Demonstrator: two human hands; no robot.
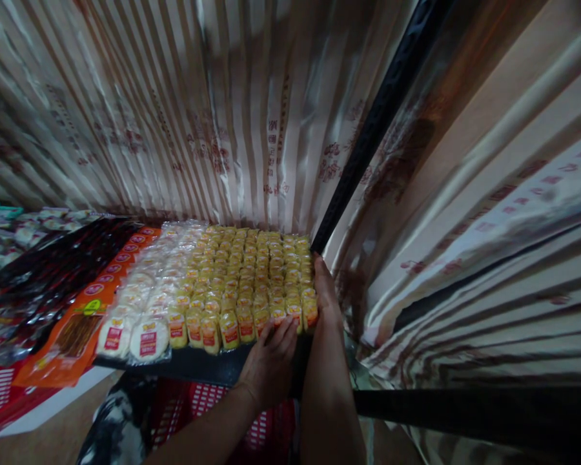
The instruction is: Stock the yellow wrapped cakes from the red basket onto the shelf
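Rows of small yellow cakes in clear wrappers (244,284) with red and white labels stand packed on a dark shelf (198,367). My left hand (274,358) reaches to the front right of these rows, its outstretched fingertips touching the front packets. Along the right end of the rows lies my right hand (325,287), fingers extended and pressed against the side packets near a black post. Neither hand is seen wrapped round a packet. Round white packaged cakes (149,337) sit directly left of the yellow ones.
Orange packs (77,329) and dark glossy packs (53,281) lie farther left. The black upright post (368,139) rises at the shelf's right corner. Printed plastic sheeting (252,116) hangs behind and to the right. Red baskets (206,397) are below.
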